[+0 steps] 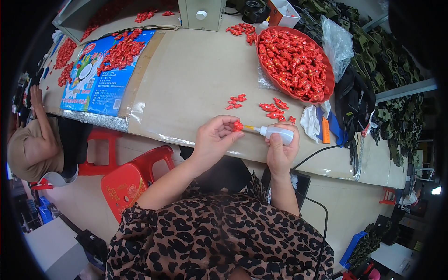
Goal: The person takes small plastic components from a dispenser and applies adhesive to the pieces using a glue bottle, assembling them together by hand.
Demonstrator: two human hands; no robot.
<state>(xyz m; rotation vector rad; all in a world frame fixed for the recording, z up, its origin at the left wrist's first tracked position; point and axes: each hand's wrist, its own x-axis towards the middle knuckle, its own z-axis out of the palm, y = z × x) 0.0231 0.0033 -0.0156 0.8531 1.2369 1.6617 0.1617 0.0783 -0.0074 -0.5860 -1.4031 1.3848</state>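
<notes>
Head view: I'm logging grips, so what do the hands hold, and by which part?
The left hand pinches a small red piece at its fingertips. The right hand grips a white glue bottle around its body, nozzle touching the piece.

Both forearms rise from the lower edge, bare below leopard-print sleeves, and draw toward each other over the near edge of the worktop. The left hand (213, 139) is turned palm-down, its fingers curled and its fingertips pinched together, pointing right. The right hand (281, 149) stands just beside it, wrist upright, fingers wrapped closed in a fist-like grip, thumb on top.
</notes>
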